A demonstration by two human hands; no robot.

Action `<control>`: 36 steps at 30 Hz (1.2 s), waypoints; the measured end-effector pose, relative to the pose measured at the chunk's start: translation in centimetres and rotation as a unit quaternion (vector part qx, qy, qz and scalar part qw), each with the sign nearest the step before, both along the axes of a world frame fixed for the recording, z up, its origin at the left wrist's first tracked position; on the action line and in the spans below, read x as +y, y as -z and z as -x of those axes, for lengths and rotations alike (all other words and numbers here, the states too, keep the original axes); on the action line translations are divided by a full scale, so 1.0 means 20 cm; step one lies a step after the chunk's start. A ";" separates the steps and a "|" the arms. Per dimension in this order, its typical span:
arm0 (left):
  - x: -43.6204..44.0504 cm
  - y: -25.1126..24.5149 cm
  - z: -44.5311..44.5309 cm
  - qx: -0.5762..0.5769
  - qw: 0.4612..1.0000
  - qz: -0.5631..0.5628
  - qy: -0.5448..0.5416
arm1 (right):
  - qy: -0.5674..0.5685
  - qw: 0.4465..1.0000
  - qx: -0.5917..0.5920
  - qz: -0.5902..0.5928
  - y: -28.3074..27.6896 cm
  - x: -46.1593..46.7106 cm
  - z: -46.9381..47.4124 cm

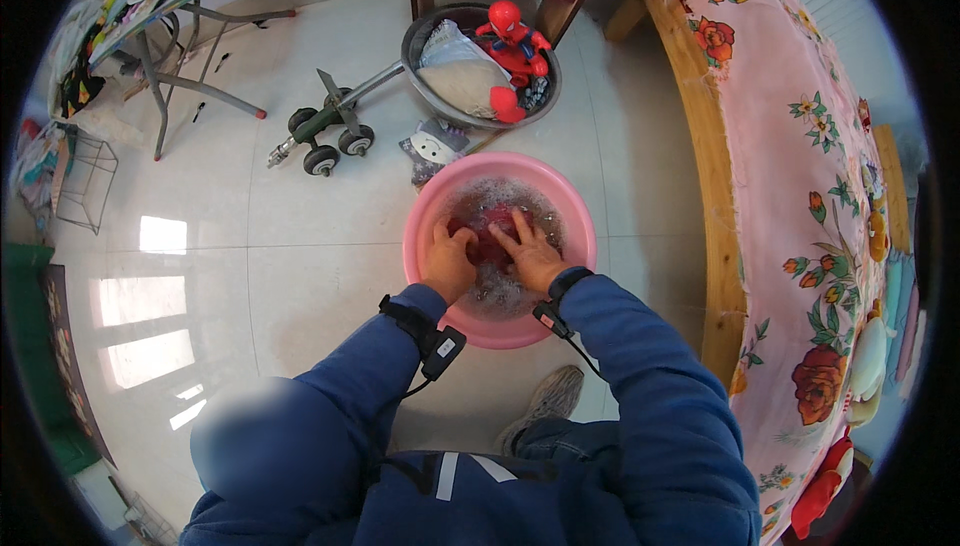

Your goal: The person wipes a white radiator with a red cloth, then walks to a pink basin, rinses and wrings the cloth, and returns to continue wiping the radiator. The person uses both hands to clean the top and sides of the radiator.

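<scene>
A pink plastic basin [418, 276] stands on the floor in front of me, holding water with foam [499, 292]. A wet dark red cloth [487, 247] lies partly under the suds. My left hand [450, 259] curls at the cloth's left side, its fingertips partly hidden in the water and fabric. From the right, my right hand [534, 255] rests on the cloth with its fingers spread. Black straps with small devices and cables circle both wrists.
Behind the basin stands a metal tub [420, 100] holding a red toy figure [514, 32] and bags. A star-shaped cushion [435, 147] and a wheeled metal frame [326, 130] lie nearby. A wooden bed [694, 141] with a floral sheet runs along the right; a folding table [169, 2] is far left.
</scene>
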State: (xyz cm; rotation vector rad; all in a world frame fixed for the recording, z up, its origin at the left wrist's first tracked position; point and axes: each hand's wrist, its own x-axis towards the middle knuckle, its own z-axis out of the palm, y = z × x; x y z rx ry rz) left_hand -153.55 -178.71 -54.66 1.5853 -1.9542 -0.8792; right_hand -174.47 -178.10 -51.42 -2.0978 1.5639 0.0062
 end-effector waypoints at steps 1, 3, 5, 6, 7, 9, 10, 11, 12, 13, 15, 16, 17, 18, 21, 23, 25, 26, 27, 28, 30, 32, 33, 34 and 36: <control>0.00 0.03 0.00 0.033 0.998 -0.036 -0.032 | -0.010 0.999 0.036 -0.016 0.01 -0.01 -0.01; -0.02 0.07 0.02 0.130 0.983 -0.073 -0.103 | -0.039 0.995 0.073 -0.057 0.03 -0.06 -0.04; -0.05 0.08 0.01 0.272 0.935 -0.191 -0.123 | 0.078 0.988 -0.111 -0.076 0.02 -0.14 -0.04; -0.07 0.06 0.00 0.322 0.891 -0.283 -0.153 | 0.183 0.933 -0.260 -0.172 0.00 -0.18 -0.04; -0.08 0.04 -0.01 0.395 0.842 -0.320 -0.183 | 0.293 0.820 -0.406 -0.277 -0.04 -0.20 -0.05; -0.08 -0.03 -0.02 0.503 0.694 -0.448 -0.255 | 0.263 0.795 -0.489 -0.244 -0.13 -0.20 -0.08; -0.08 -0.06 -0.03 0.553 0.644 -0.466 -0.250 | 0.211 0.833 -0.463 -0.215 -0.18 -0.17 -0.10; -0.09 -0.09 -0.04 0.609 0.588 -0.483 -0.224 | 0.166 0.871 -0.425 -0.181 -0.23 -0.15 -0.13; -0.10 -0.11 -0.04 0.661 0.528 -0.497 -0.194 | 0.099 0.905 -0.407 -0.068 -0.27 -0.12 -0.18; -0.10 -0.12 -0.02 0.672 0.545 -0.471 -0.171 | 0.072 0.912 -0.405 -0.003 -0.31 -0.09 -0.21; -0.11 -0.12 0.01 0.672 0.585 -0.424 -0.163 | 0.054 0.933 -0.350 0.066 -0.34 -0.07 -0.27; -0.11 -0.12 0.05 0.658 0.632 -0.373 -0.170 | 0.084 0.942 -0.317 0.075 -0.34 -0.07 -0.29; -0.10 -0.11 0.07 0.621 0.684 -0.343 -0.171 | 0.093 0.945 -0.299 0.098 -0.33 -0.07 -0.30; -0.07 -0.12 0.10 0.579 0.729 -0.319 -0.178 | 0.106 0.945 -0.281 0.126 -0.30 -0.08 -0.31; -0.06 -0.16 0.12 0.590 0.722 -0.335 -0.137 | 0.126 0.949 -0.236 0.167 -0.19 -0.11 -0.26; -0.05 -0.19 0.13 0.639 0.595 -0.432 -0.226 | 0.151 0.958 -0.177 0.170 -0.10 -0.12 -0.21; -0.05 -0.20 0.12 0.561 0.658 -0.452 -0.219 | 0.183 0.966 -0.096 0.154 -0.05 -0.15 -0.12; -0.06 -0.19 0.11 0.542 0.687 -0.441 -0.199 | 0.184 0.969 -0.093 0.133 -0.03 -0.16 -0.08; -0.06 -0.17 0.11 0.549 0.709 -0.416 -0.153 | 0.187 0.969 -0.092 0.133 -0.02 -0.16 -0.04; -0.08 -0.13 0.10 0.500 0.785 -0.346 -0.120 | 0.199 0.972 -0.076 0.105 -0.02 -0.16 -0.01; -0.08 -0.04 0.05 0.236 0.955 -0.151 -0.093 | 0.120 0.980 -0.075 0.137 -0.02 -0.14 0.03; -0.07 0.05 0.02 0.080 0.994 -0.047 -0.061 | 0.066 0.990 -0.048 0.112 -0.02 -0.10 0.04; -0.05 0.08 0.00 0.060 0.995 -0.055 -0.059 | 0.032 0.996 -0.017 0.085 -0.01 -0.07 0.04; -0.03 0.10 -0.01 0.035 0.994 -0.078 -0.074 | 0.005 0.998 0.011 0.068 -0.01 -0.04 0.02; 0.00 0.10 -0.01 0.053 0.996 -0.047 -0.052 | -0.044 0.997 0.053 0.017 0.02 -0.02 0.00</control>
